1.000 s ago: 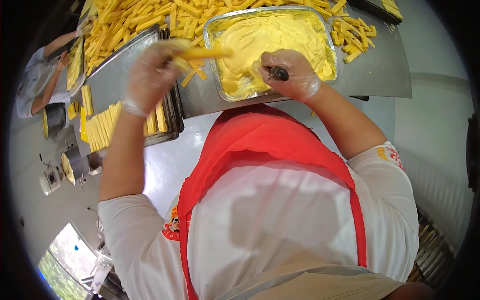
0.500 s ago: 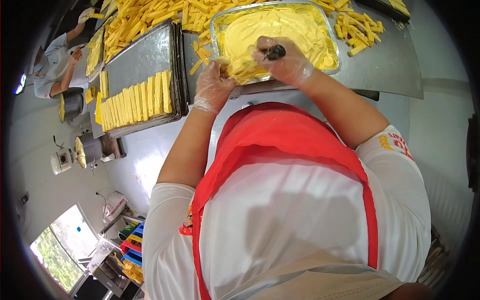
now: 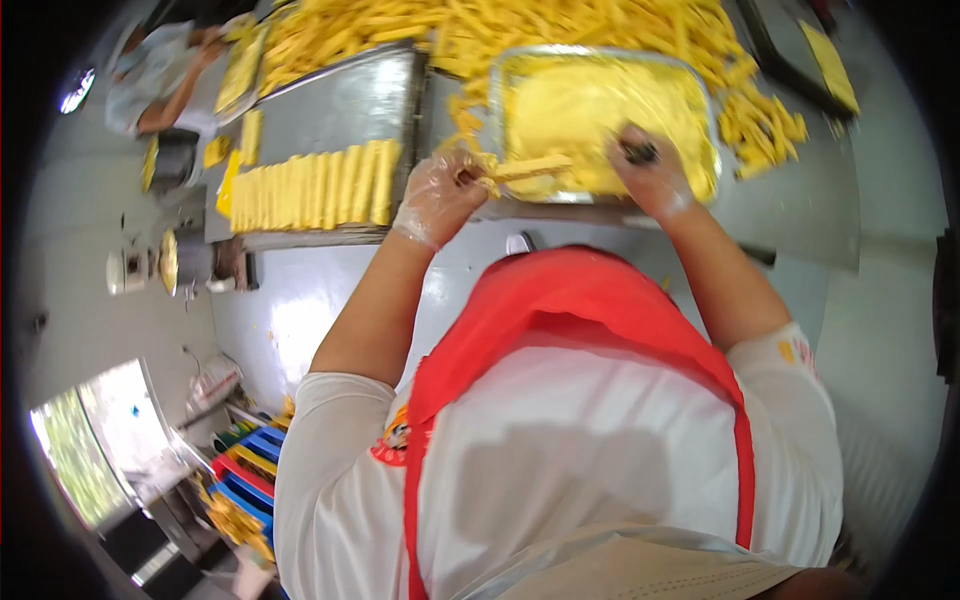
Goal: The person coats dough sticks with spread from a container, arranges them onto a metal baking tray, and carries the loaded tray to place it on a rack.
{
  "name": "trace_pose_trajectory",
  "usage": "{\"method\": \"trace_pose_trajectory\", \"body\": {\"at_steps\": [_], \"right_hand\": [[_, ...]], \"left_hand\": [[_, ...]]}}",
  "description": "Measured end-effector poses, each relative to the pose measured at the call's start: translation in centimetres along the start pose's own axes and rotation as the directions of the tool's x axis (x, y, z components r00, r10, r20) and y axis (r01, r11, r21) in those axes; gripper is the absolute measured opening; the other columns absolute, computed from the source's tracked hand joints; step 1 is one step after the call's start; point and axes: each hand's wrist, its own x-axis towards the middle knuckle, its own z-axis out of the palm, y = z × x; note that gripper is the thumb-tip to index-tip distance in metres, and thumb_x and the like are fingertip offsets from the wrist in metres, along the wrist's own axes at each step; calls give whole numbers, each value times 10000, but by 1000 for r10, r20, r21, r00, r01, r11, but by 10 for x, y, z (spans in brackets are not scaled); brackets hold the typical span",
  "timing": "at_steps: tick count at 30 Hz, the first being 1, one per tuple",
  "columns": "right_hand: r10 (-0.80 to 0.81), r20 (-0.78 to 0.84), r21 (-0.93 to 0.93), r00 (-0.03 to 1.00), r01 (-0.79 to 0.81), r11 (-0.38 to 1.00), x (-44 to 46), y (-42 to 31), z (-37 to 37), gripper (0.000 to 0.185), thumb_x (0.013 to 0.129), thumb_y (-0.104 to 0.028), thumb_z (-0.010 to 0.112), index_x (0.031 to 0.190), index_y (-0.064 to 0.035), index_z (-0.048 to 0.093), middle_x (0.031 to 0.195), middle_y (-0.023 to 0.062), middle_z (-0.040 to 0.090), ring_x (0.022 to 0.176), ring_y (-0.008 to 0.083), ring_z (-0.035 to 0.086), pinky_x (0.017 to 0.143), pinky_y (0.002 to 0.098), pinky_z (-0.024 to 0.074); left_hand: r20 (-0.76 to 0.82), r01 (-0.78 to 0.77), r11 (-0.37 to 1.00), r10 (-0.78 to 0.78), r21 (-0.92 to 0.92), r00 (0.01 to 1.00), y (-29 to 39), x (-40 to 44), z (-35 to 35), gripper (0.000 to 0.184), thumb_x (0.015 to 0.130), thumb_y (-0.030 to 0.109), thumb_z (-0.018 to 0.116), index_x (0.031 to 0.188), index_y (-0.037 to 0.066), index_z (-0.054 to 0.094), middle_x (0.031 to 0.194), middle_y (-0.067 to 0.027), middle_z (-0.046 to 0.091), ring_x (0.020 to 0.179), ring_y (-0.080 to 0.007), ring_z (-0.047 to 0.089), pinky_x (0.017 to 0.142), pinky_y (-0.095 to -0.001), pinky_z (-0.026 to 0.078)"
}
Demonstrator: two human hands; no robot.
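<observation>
In the head view, my left hand (image 3: 445,195), in a clear plastic glove, pinches one end of a yellow bread-like stick (image 3: 535,168). The stick points right, over the near left edge of a metal tray (image 3: 496,105). Pale yellow cream (image 3: 565,105) fills that tray. My right hand (image 3: 660,180), also gloved, is closed round a dark-handled tool (image 3: 640,153) above the cream's right side; its blade is hidden or blurred. To the left of my left hand, a row of coated sticks (image 3: 315,185) lies along the near part of a dark baking sheet (image 3: 345,105).
Loose yellow sticks (image 3: 360,25) are heaped behind the trays, with a smaller pile (image 3: 760,130) at right. A co-worker (image 3: 160,85) stands at the far left. Pots (image 3: 185,260) and a window (image 3: 110,440) are at left. A dark tray edge (image 3: 785,60) is at back right.
My hands have moved apart: the right one is back over the cream, away from the stick, which now shows plainly in my left hand. The whole view has shifted and blurred slightly.
</observation>
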Motion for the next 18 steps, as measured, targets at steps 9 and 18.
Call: {"method": "trace_pose_trajectory", "body": {"at_steps": [9, 18], "right_hand": [[139, -55, 202, 989, -125, 971, 2, 5, 20, 343, 893, -68, 663, 668, -36, 406, 605, 61, 315, 572, 144, 314, 527, 336, 326], [180, 3, 28, 984, -180, 983, 17, -32, 13, 341, 911, -72, 648, 704, -50, 378, 609, 77, 362, 565, 173, 325, 532, 328, 363]], "left_hand": [[-688, 278, 936, -56, 217, 724, -188, 37, -165, 197, 806, 213, 674, 901, 44, 709, 892, -173, 700, 842, -343, 670, 764, -433, 535], [-597, 704, 669, -471, 238, 649, -354, 95, -236, 294, 773, 287, 681, 999, 106, 733, 1101, -175, 683, 1060, -335, 648, 910, -427, 513]]}}
